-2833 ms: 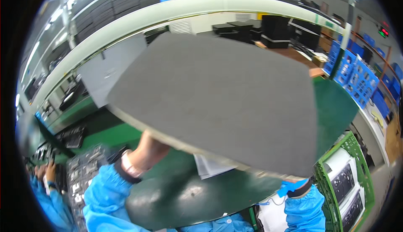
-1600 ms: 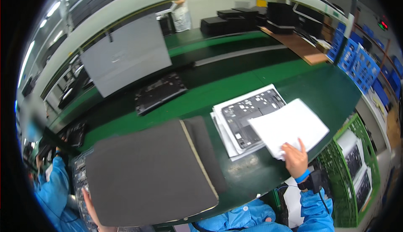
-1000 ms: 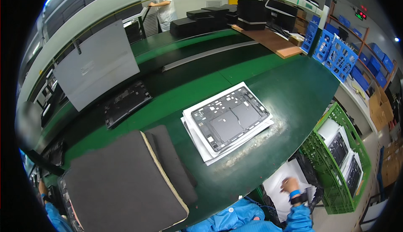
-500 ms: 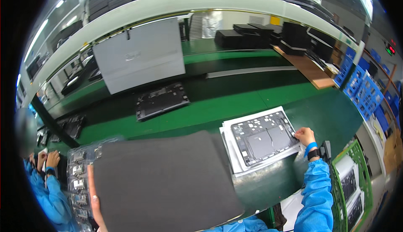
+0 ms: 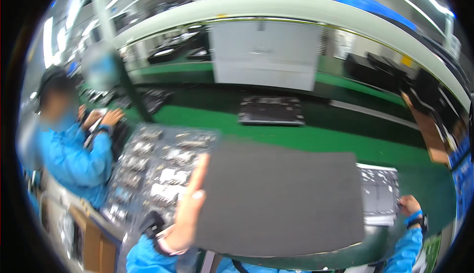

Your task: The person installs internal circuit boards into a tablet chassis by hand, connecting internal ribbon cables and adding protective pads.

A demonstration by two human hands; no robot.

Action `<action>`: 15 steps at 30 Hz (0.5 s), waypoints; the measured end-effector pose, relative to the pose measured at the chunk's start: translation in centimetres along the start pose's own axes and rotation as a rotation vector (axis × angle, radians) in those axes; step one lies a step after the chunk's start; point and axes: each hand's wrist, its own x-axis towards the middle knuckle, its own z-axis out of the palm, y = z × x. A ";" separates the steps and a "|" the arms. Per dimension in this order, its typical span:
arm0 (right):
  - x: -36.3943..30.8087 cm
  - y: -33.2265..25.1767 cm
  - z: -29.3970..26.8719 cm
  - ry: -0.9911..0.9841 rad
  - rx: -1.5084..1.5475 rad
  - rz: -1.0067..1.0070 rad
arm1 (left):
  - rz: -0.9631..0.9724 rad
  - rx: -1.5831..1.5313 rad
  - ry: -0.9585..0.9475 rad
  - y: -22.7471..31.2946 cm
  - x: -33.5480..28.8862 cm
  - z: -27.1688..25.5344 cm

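Note:
A large dark grey sheet [image 5: 281, 199] is raised in front of me and covers the middle of the bench. My left hand [image 5: 185, 223] is closed on its left edge, with a finger stretched along the border and the rest hidden behind the sheet. Right of it, partly covered by the sheet, lies a flat black device housing [image 5: 379, 189] with small white patches. White sheets [image 5: 379, 220] lie beneath that housing. My right hand [image 5: 410, 205] pinches the housing's right edge. Next to my left hand is a clear plastic tray [image 5: 153, 174] of small metallic parts.
A second black housing [image 5: 271, 110] lies on the green bench farther back, before a white upright board [image 5: 266, 60]. At the left a person in blue [image 5: 74, 149] works with both hands. A brown board [image 5: 428, 130] and a blue crate [image 5: 464, 174] stand at the right.
My view has swung left, so the bench things sit farther right in the picture. More of my left hand, the tray and the other person shows. Both hands keep their holds.

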 end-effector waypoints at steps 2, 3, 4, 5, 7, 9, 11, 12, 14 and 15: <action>3.5 3.9 -1.5 -0.031 0.270 -0.172 | 0.001 -0.076 -0.013 -0.5 -0.3 0.2; 3.6 2.3 -2.2 -0.056 0.325 -0.152 | 0.022 -0.059 -0.022 -0.3 -0.6 0.3; 2.2 -0.2 -2.2 -0.167 0.355 -0.138 | 0.030 -0.090 -0.015 -0.4 -0.4 0.6; 0.9 -2.3 -1.5 -0.284 0.387 -0.120 | 0.035 -0.110 0.003 -0.5 -0.7 0.5; 0.4 -3.7 -1.2 -0.294 0.483 -0.240 | -0.034 -0.092 0.035 -0.6 -1.3 0.1; 3.4 -2.0 -4.9 -0.218 0.527 -0.229 | -0.065 -0.055 0.063 -0.3 -1.9 -1.4; 3.0 -2.7 -4.7 -0.285 0.459 -0.298 | -0.079 -0.011 0.148 -1.0 -2.3 -3.6; 2.9 -2.8 -5.3 -0.291 0.453 -0.298 | -0.101 0.041 0.133 -1.8 -2.3 -5.5; 3.0 -1.9 -7.8 -0.218 0.458 -0.281 | -0.193 0.272 0.046 -3.4 -1.8 -9.6; 4.7 0.2 -11.2 -0.145 0.435 -0.339 | -0.265 0.466 -0.015 -3.6 -2.2 -11.5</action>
